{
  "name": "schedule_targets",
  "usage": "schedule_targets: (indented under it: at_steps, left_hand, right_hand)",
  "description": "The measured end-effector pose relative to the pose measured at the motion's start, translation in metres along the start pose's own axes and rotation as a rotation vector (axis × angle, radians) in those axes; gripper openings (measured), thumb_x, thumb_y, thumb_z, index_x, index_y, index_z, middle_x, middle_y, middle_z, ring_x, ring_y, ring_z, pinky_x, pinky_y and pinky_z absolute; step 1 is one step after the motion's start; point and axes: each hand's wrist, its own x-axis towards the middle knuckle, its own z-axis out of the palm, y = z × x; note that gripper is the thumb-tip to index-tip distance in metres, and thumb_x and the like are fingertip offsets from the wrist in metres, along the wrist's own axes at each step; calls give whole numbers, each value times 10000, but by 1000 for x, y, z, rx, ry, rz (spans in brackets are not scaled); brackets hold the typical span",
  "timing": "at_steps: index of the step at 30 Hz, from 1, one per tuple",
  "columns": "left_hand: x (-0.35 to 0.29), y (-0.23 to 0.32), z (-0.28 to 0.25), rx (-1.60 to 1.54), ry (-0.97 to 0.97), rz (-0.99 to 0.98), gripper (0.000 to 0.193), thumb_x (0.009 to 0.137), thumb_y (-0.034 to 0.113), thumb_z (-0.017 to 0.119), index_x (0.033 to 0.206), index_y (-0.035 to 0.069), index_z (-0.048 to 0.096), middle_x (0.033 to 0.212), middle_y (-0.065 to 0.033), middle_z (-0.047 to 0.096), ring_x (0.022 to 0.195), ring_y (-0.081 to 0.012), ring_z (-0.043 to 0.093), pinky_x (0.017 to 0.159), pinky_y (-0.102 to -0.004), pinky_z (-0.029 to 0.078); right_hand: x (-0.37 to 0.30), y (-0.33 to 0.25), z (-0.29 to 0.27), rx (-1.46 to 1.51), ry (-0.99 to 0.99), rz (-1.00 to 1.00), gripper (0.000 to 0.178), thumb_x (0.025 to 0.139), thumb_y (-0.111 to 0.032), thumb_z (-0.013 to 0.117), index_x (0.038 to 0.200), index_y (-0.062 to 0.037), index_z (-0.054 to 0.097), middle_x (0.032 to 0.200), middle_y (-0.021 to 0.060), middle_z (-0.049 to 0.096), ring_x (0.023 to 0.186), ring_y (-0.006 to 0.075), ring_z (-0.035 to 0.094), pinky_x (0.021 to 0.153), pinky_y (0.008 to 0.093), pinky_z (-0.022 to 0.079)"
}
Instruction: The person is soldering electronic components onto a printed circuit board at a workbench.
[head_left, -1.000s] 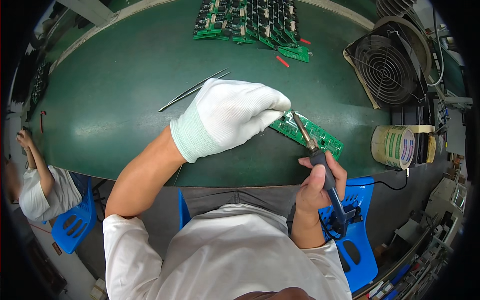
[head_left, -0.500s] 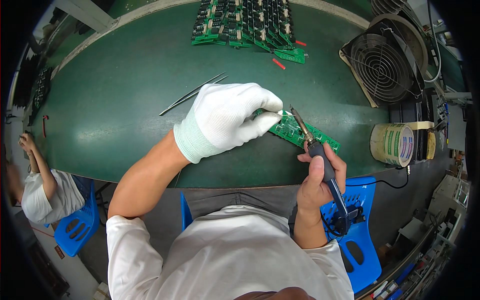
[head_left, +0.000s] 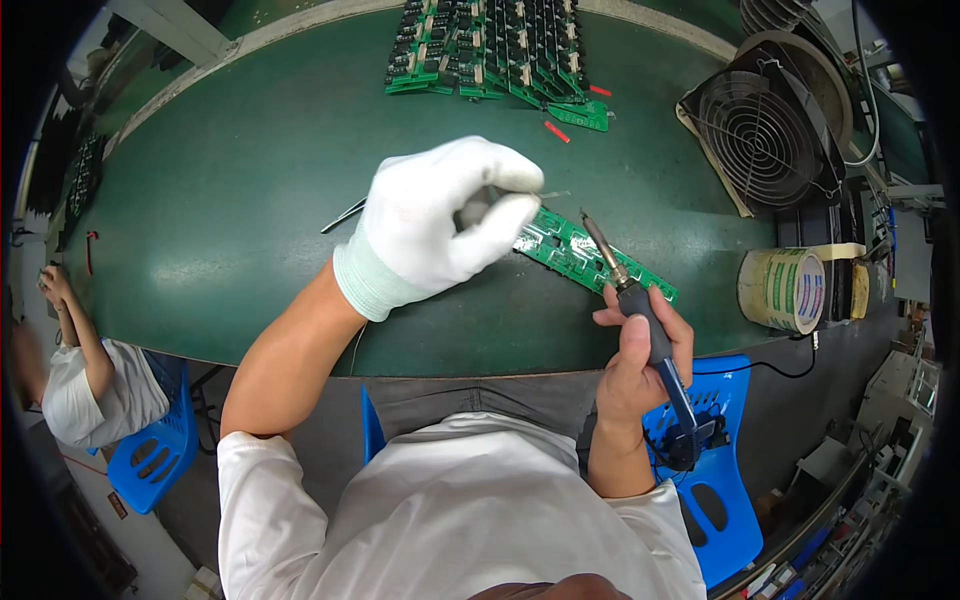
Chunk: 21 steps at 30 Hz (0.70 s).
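Note:
My left hand (head_left: 430, 215), in a white glove, pinches a thin solder wire (head_left: 557, 194) between thumb and fingertips. The wire's free end sticks out to the right, above the table. Bare and ungloved, my right hand (head_left: 630, 370) grips a soldering iron (head_left: 655, 340), its metal tip pointing up and away. A long green circuit board (head_left: 575, 255) lies slantwise below both hands; the iron covers part of it, and the tip appears over its far edge. Tweezers (head_left: 343, 216) lie mostly hidden behind the glove.
Many stacked circuit boards (head_left: 480, 50) stand at the far edge, with small red strips (head_left: 557, 132) nearby. On the right are a caged fan (head_left: 757, 138) and a tape roll (head_left: 785, 290). Another person (head_left: 95, 390) sits far left. A blue chair (head_left: 715, 500) stands beside me.
My left hand has moved left and away from me with the solder wire, drawing back from the iron's tip. More of the board shows, less of the tweezers. My right hand has barely moved.

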Motion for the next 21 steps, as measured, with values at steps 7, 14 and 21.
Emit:
schedule_targets:
  at_steps: [7, 14, 21]
  left_hand:
    - [-2, -3, -3, -433, 222, -294, 104, 806, -3, 656, 907, 14, 668, 755, -8, 659, 556, -77, 504, 519, -221, 417]
    - [-2, -5, -22, -412, -166, -508, 79, 825, 29, 641, 897, 2, 660, 729, -15, 659, 552, -84, 501, 521, -228, 420]
    - [-1, 2, -12, -209, -350, -475, 85, 805, -14, 622, 883, 8, 645, 783, -46, 665, 573, -116, 522, 537, -234, 427]
  right_hand:
    - [34, -14, -14, -393, -267, -192, 537, 839, -39, 707, 1334, 45, 517, 1163, 213, 680, 897, 264, 709, 851, 337, 555]
    - [26, -33, -6, -722, -369, -231, 782, 698, 0, 820, 1402, 30, 481, 1234, 181, 673, 1008, 295, 685, 867, 337, 553]
    - [8, -38, 3, -554, -350, -153, 650, 753, 31, 765, 1353, 42, 516, 1191, 218, 679, 936, 260, 691, 814, 326, 564]
